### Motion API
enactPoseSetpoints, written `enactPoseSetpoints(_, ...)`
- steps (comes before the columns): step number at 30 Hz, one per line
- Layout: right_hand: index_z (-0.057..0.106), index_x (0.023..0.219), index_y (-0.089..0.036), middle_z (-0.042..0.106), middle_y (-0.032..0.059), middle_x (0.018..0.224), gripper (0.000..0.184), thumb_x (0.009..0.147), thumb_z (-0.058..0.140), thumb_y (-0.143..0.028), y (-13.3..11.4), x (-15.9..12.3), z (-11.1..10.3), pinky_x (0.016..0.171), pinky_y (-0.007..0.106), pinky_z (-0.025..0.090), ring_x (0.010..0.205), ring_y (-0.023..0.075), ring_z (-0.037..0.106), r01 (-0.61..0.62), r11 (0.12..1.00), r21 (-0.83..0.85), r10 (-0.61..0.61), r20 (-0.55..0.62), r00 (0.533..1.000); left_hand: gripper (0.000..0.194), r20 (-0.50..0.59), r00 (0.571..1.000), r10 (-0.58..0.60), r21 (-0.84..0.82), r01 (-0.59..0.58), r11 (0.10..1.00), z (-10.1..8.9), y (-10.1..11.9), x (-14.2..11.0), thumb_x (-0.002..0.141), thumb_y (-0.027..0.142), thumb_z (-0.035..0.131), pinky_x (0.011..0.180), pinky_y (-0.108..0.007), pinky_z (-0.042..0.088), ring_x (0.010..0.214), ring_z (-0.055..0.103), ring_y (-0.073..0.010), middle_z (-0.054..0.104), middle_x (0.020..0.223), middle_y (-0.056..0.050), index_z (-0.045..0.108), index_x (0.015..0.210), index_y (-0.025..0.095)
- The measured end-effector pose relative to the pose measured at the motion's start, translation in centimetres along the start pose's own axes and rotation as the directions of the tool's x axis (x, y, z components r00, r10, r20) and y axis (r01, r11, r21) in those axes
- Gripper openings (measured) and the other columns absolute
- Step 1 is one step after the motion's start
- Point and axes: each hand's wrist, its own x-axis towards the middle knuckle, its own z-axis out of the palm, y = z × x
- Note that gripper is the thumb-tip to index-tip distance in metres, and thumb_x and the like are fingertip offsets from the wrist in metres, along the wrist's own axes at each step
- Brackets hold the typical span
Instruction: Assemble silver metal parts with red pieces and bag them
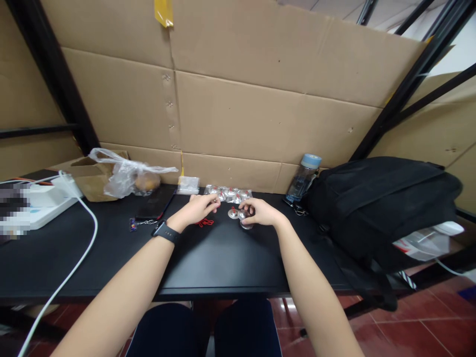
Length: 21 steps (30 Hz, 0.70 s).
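My right hand [262, 212] curls its fingers over small shiny round pieces, clear or silvery, on the black desk. Beside its fingertips lies one such round piece [232, 213] with a red bit on top. My left hand [198, 209], with a dark watch [165, 232] on the wrist, hovers with its fingers bent together; what they hold, if anything, is too small to make out. Under it lies a bundle of thin red cord [205, 222]. Behind both hands sits a clear pack [228, 194] of several similar shiny round pieces with red bits.
A small clear packet [188, 185], a dark flat case [153, 204] and a plastic bag [128, 176] lie to the left, near a white cable [92, 238]. To the right stand a bottle [302, 177] and a black backpack [379, 208]. Cardboard [238, 119] walls the back.
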Motion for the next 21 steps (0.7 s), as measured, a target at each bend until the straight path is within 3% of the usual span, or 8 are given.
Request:
enactPoseSetpoints(5, 0.070, 0.114, -0.022, 0.068, 0.0045, 0.105, 0.049, 0.068, 0.086, -0.030, -1.3, 0.6, 1.0, 0.072, 0.029, 0.049, 0.081, 0.0156, 0.059, 0.124, 0.990, 0.068, -0.108, -0.196, 0.975, 0.020, -0.150, 0.988, -0.032, -0.009, 0.031, 0.999, 0.6, 0.1, 0.3, 0.095, 0.038, 0.056, 0.084, -0.032, 0.047, 0.093, 0.070, -0.0225, 0.077, 0.101, -0.002, 0.071, 0.099, 0.025)
enactPoseSetpoints(13, 0.068, 0.111, -0.023, 0.065, 0.0086, 0.115, 0.044, 0.071, 0.083, -0.036, -2.9, 1.9, 3.6, 0.060, 0.025, 0.050, 0.090, 0.0198, 0.062, 0.188, 0.936, 0.297, -0.057, -0.399, 0.915, 0.028, -0.265, 0.961, -0.075, -0.189, 0.025, 0.982, 1.3, 0.9, 0.5, 0.092, 0.040, 0.063, 0.091, -0.037, 0.051, 0.092, 0.071, -0.0226, 0.078, 0.104, -0.004, 0.070, 0.114, 0.025)
enactPoseSetpoints(21, 0.066, 0.111, -0.023, 0.064, 0.0092, 0.116, 0.047, 0.072, 0.082, -0.042, -3.7, 2.6, 5.3, 0.058, 0.025, 0.051, 0.087, 0.0197, 0.062, 0.186, 0.903, 0.387, 0.016, -0.464, 0.886, 0.018, -0.360, 0.930, -0.069, -0.273, -0.035, 0.961, 2.9, 0.9, 1.1, 0.091, 0.036, 0.062, 0.106, -0.040, 0.046, 0.113, 0.064, -0.0235, 0.071, 0.116, -0.006, 0.074, 0.095, 0.023)
